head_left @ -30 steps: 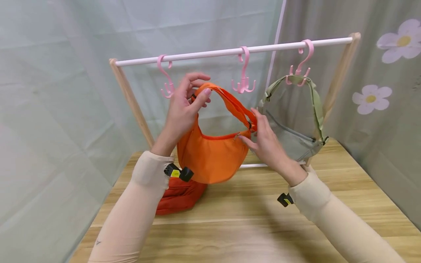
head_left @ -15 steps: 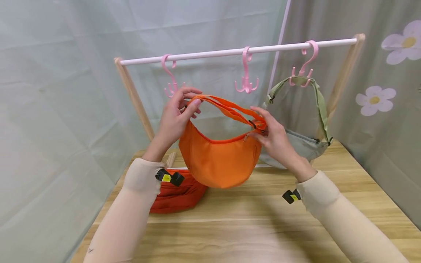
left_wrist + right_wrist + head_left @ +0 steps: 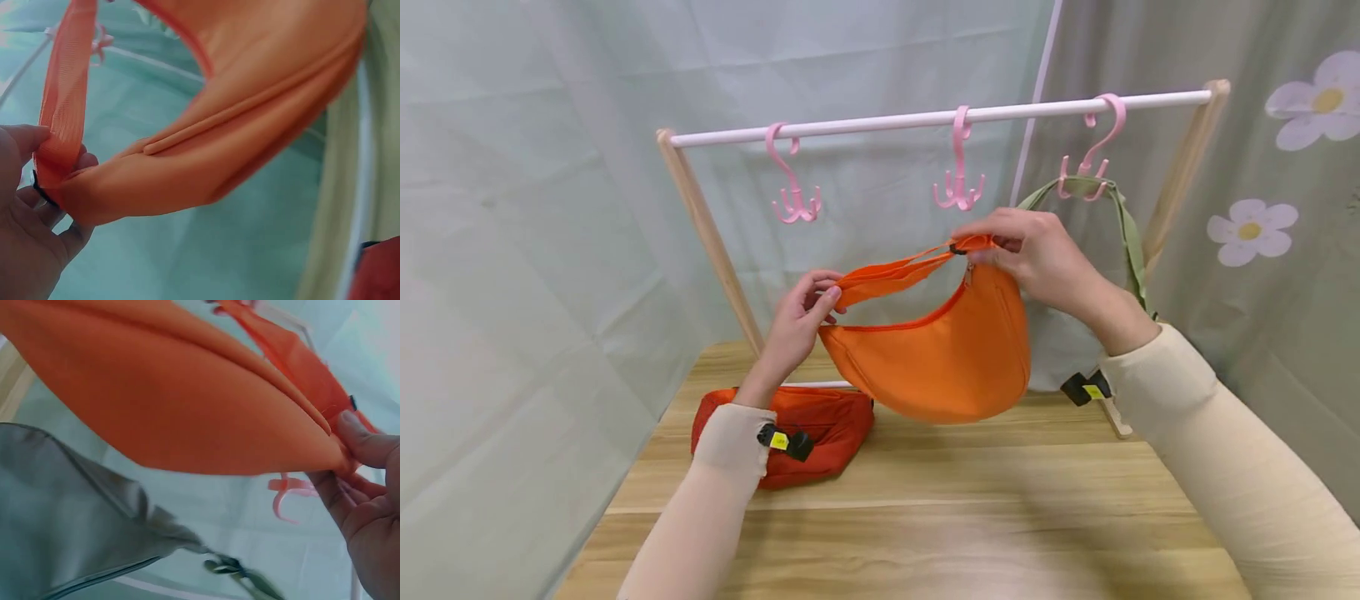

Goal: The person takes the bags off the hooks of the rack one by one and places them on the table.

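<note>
An orange shoulder bag (image 3: pixel 932 358) hangs in the air between both hands, tilted with its right end higher. My left hand (image 3: pixel 797 321) pinches the strap where it joins the bag's left end; in the left wrist view the thumb lies on the orange strap (image 3: pixel 65 94). My right hand (image 3: pixel 1037 250) grips the bag's upper right end near the black buckle and zipper pull, and the right wrist view has its thumb (image 3: pixel 359 437) pressed on that corner. Above the bag, a pink hook (image 3: pixel 958 187) hangs from the white bar (image 3: pixel 865 125).
A grey-green bag (image 3: pixel 1052 342) hangs from the right pink hook (image 3: pixel 1093 158), partly hidden by my right hand. Another pink hook (image 3: pixel 793 196) is at the left. A red bag (image 3: pixel 820 442) lies on the wooden table (image 3: pixel 970 517). Wooden posts (image 3: pixel 711 242) support the bar.
The orange bag has swung from right end low to right end high. My left hand has moved down, and my right hand up and slightly right.
</note>
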